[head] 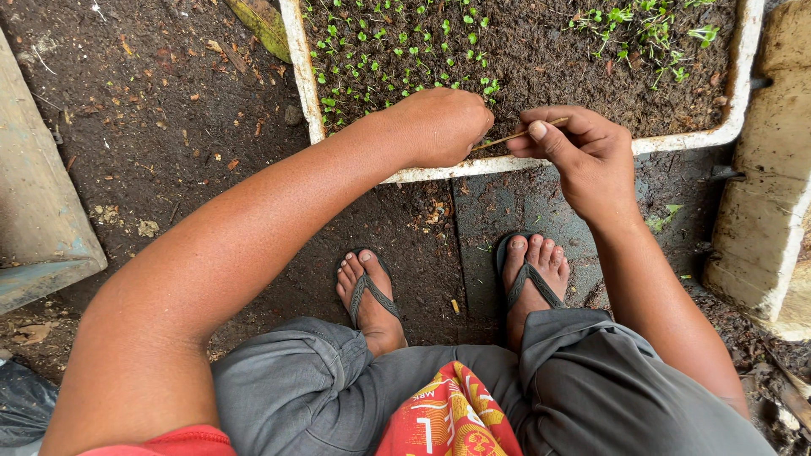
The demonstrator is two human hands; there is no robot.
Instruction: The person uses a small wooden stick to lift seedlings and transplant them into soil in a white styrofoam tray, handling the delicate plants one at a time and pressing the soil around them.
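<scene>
A white seedling tray (297,67) full of dark soil and small green sprouts (380,46) lies on the ground in front of me. My left hand (443,125) rests over the tray's near rim, fingers curled closed; whether it holds anything is hidden. My right hand (583,152) pinches a thin wooden stick (515,136) whose tip points toward my left hand. Both hands hover at the tray's front edge, close together.
My feet in dark flip-flops (370,291) stand on wet, dirty ground. A grey concrete block (34,203) sits at left, a pale block (760,219) at right. Taller seedlings (650,29) grow in the tray's far right corner.
</scene>
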